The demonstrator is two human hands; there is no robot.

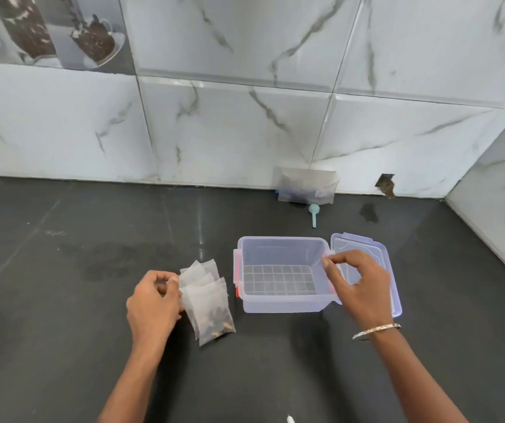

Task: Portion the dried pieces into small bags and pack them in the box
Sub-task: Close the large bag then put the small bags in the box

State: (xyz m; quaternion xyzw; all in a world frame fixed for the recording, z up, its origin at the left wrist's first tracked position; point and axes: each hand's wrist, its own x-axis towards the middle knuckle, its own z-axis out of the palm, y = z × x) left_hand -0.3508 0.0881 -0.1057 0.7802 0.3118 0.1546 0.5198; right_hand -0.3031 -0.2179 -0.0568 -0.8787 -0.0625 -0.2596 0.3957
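On a dark stone countertop (62,300) backed by marble-patterned tiles, a person prepares to pack portioned sachets. A clear plastic box (284,304) stands open and holds nothing yet, its long side running left to right. Its lid (367,248) lies just beyond its right wall.

A fanned stack of small bags (211,309), dark dried pieces visible in the nearest one, rests on the counter just left of the box, close to its red-clipped left wall but apart from it. The stack's long axis runs from far to near, tilting slightly rightward.

The left hand (153,303) grips the bags by their left edge, fingers curled round them. The right hand (358,288), a bangle (376,330) at the wrist, has its fingers curled at the box's right rim, thumb and forefinger apparently pinching it to steady the box.

The bags' way into the box is likely a short lift rightward over the left wall, and the left hand is the nearer one.

Against the far wall leans a larger supply bag (306,186), with a pale blue scoop (313,212) just in front of it.
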